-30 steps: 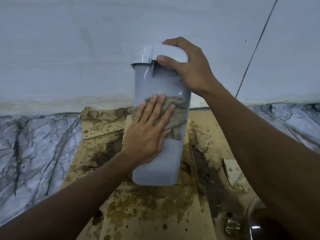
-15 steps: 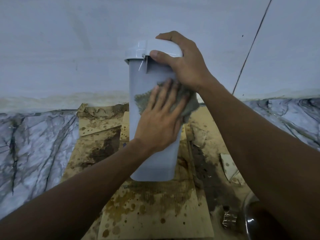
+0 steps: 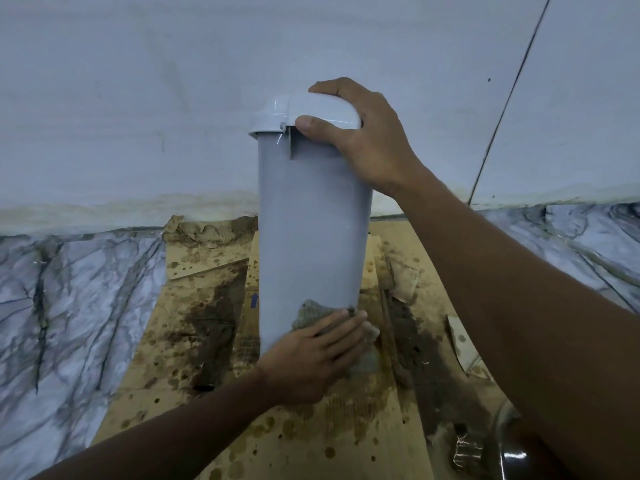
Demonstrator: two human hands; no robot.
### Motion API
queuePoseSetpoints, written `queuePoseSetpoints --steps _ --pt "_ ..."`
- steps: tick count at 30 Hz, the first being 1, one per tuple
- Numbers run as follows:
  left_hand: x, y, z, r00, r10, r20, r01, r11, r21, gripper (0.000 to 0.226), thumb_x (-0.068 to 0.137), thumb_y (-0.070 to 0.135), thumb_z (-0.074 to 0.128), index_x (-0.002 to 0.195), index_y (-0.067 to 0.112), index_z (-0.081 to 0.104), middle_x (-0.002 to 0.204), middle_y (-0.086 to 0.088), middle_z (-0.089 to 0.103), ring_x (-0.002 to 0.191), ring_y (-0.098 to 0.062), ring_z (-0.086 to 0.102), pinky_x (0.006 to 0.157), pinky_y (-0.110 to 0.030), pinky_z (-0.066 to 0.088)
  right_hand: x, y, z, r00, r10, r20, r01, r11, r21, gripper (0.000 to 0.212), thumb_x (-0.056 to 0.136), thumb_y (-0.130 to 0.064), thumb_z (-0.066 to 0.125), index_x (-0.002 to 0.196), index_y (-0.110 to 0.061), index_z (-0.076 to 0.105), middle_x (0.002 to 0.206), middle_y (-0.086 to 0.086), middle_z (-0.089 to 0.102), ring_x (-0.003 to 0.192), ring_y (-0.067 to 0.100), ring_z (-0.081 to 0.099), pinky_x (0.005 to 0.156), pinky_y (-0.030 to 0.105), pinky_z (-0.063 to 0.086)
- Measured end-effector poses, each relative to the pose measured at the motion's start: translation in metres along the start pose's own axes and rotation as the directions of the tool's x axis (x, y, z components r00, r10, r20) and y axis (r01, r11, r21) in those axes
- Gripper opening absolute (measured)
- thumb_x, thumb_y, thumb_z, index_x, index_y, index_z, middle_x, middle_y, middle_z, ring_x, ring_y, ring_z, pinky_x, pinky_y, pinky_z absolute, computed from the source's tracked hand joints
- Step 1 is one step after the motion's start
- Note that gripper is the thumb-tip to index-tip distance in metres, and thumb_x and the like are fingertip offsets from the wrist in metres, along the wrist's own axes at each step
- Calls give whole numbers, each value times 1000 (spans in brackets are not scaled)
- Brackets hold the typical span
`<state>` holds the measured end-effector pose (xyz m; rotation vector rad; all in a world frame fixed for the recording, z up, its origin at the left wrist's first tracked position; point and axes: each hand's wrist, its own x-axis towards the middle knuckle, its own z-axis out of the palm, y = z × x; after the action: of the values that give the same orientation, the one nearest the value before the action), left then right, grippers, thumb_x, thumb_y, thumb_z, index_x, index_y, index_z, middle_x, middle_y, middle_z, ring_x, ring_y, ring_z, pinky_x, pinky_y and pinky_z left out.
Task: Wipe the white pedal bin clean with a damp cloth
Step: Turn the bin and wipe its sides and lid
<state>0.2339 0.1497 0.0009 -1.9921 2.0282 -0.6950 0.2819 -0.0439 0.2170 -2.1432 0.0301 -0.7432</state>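
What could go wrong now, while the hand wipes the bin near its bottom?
1. The right hand grips the domed white lid; if it lifts open, the tall white plastic pedal bin may tip.
2. The left hand presses the grey-brown cloth low down, near the stained brown cardboard; it may smear dirt onto the bin.

1. Looks like a floor corner in a home, indoors, down low.
2. Veined marble floor (image 3: 69, 306) meeting a plain white wall (image 3: 138, 98), grimy along the base.
3. Stained, soggy cardboard (image 3: 311, 441) spread flat over the marble, torn scraps alongside.
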Motion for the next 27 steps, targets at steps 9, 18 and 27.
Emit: queuePoseSetpoints --steps 9,18,27 --pt "33 -92 -51 861 -421 -287 400 907 -130 61 101 32 42 156 8 29 164 -17 20 154 -34 13 124 -53 14 -5 -3 1 1000 -16 -15 16 999 -37 57 72 -69 63 121 -38 63 125 -20 62 120 10 48 109 42 37" --pt "10 -43 -21 920 -358 -158 348 933 -89 63 104 45 34 158 13 25 166 -17 14 154 -34 6 125 -52 7 -7 -6 0 1000 18 9 -18 1000 -7 57 70 -70 65 119 -40 64 121 -23 62 122 10 49 108 42 39" --pt "-29 -47 -5 990 -107 -89 110 993 34 69 101 47 43 158 14 23 167 -13 14 154 -31 10 126 -46 5 -5 -2 -3 1000 17 9 -17 1000 -10 58 70 -71 63 119 -41 63 122 -24 62 120 9 49 107 42 40"
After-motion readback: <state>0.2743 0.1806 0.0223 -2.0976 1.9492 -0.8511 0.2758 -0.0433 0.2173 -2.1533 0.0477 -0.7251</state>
